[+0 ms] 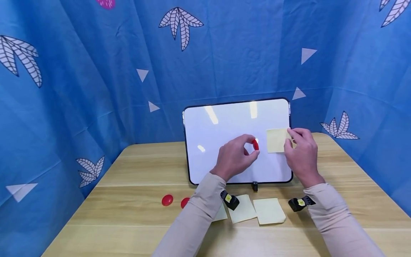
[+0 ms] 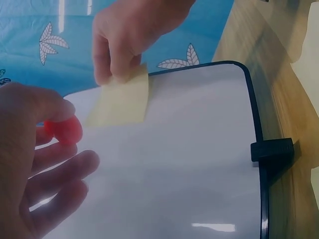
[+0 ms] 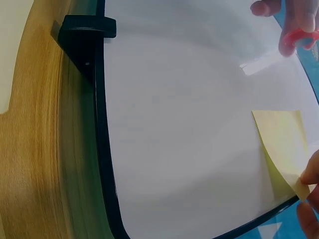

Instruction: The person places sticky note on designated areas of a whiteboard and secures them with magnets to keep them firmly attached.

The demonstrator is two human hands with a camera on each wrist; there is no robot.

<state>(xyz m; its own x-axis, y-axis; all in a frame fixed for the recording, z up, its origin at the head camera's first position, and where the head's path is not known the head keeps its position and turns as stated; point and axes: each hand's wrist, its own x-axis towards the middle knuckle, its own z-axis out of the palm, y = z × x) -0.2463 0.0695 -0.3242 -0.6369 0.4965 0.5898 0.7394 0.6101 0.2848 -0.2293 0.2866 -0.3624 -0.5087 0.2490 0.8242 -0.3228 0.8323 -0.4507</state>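
My left hand [image 1: 236,156] pinches a round red magnet [image 1: 255,144] between thumb and forefinger, in front of the whiteboard [image 1: 218,150]. In the left wrist view the magnet [image 2: 65,130] sits at the fingertips, the other fingers loosely spread. My right hand [image 1: 302,151] pinches a pale yellow paper square [image 1: 276,140] by its right edge, near the board's right side. The right wrist view has this paper [image 3: 281,142] bowed, one edge standing off the white surface, with the fingertips at its corner by the black frame.
Several more paper squares [image 1: 269,211] lie on the wooden table [image 1: 144,164] before the board, partly under my left forearm. Red magnets [image 1: 167,200] rest to their left. A black foot [image 1: 255,186] supports the board's lower edge. Blue patterned cloth [image 1: 244,53] hangs behind.
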